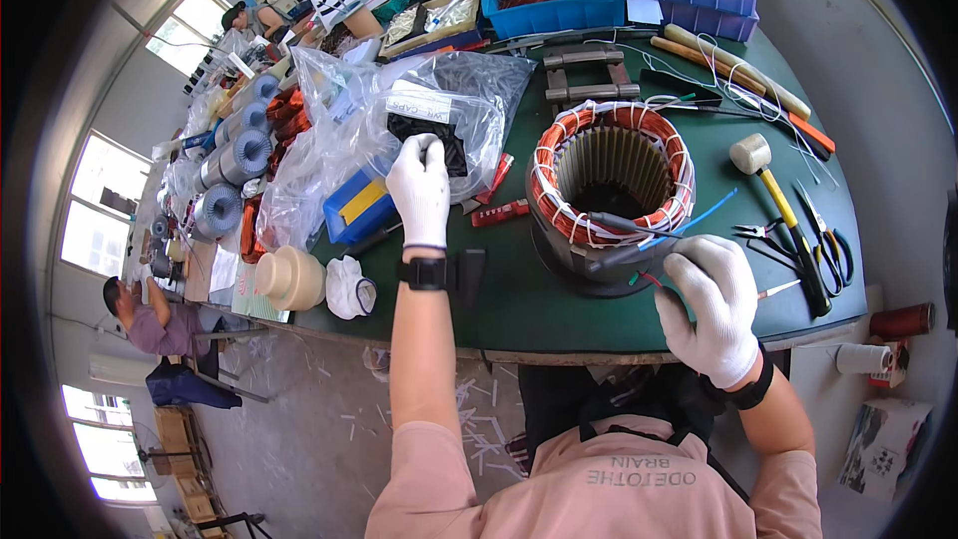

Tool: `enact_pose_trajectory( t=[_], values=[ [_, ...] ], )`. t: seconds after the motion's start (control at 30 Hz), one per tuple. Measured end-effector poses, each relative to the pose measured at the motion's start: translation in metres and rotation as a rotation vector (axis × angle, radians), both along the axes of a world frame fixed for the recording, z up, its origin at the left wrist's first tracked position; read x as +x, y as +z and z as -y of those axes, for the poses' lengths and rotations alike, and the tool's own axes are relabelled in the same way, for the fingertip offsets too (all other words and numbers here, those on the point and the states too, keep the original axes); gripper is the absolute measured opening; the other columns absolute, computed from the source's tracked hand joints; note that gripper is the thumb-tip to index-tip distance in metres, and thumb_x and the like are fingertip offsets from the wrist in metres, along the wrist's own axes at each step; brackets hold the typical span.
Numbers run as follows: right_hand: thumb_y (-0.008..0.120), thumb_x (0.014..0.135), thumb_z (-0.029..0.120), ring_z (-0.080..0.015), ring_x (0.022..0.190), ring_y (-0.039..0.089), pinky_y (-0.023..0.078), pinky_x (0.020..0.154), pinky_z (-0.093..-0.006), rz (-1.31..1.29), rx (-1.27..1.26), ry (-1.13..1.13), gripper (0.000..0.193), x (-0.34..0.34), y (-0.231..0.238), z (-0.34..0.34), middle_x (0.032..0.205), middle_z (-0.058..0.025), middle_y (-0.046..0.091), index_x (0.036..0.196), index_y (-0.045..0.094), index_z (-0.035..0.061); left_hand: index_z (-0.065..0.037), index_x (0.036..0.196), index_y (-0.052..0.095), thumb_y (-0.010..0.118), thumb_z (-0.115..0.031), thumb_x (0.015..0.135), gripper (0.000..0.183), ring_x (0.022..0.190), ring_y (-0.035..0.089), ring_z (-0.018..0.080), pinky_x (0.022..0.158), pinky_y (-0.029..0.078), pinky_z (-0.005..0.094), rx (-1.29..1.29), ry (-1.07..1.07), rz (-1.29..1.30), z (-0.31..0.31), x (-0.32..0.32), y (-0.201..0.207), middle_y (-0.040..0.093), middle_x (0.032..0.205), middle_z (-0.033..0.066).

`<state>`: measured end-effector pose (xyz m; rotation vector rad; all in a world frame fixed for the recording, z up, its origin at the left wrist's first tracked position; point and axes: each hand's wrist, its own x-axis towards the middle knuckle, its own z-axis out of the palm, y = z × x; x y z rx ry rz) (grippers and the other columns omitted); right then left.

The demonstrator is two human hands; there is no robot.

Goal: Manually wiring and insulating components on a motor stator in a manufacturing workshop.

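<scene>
My left hand (419,190), in a white glove, reaches over a clear plastic bag (489,105) holding black pieces (434,140) under a white label. Its fingers are pinched together at the black pieces; whatever is between them is hidden. On the right, a motor stator (614,175) stands upright, its copper windings (559,145) laced with white cord. Blue and black sleeved leads (689,225) stick out on its near right side. Beside these leads my gloved right hand (714,304) is half curled, thumb apart from the fingers, with nothing visible in it.
A mallet (763,165), pliers (768,235) and scissors (828,240) lie to the right. Blue bins (549,0) and purple bins (689,0) stand at the back. A cream plastic part (289,279) sits front left. Several stator cores (220,210) line the left; another person (165,324) sits beyond.
</scene>
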<state>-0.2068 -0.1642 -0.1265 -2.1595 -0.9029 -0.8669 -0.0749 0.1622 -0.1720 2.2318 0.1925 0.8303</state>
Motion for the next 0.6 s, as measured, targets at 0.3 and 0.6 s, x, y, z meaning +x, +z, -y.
enact_pose_trajectory(
  t=[0.3,0.6],
  values=[
    [0.076,0.061,0.003,-0.0233,0.069,0.058,0.046,0.059,-0.0346,0.071,-0.132,-0.271,0.056,0.003,-0.035,-0.004,0.081,-0.0069,0.059,0.115,0.062,0.0021,-0.007,0.096,0.066,0.052,-0.014,0.085,0.019,0.099,0.063,0.0338,0.082,0.053,0.0448,0.910,-0.140,-0.650,-0.022,0.049,-0.027,0.063,0.102,0.0169],
    [0.065,0.065,0.006,-0.0161,0.061,0.051,0.041,0.051,-0.0304,0.150,-0.222,-0.109,0.041,0.013,-0.016,-0.002,0.077,-0.0011,0.054,0.107,0.065,0.0042,-0.003,0.099,0.057,0.049,-0.022,0.093,0.022,0.084,0.065,0.0403,0.076,0.050,0.0497,0.413,0.157,-0.142,-0.014,0.022,-0.007,0.068,0.089,0.0208]
  ],
)
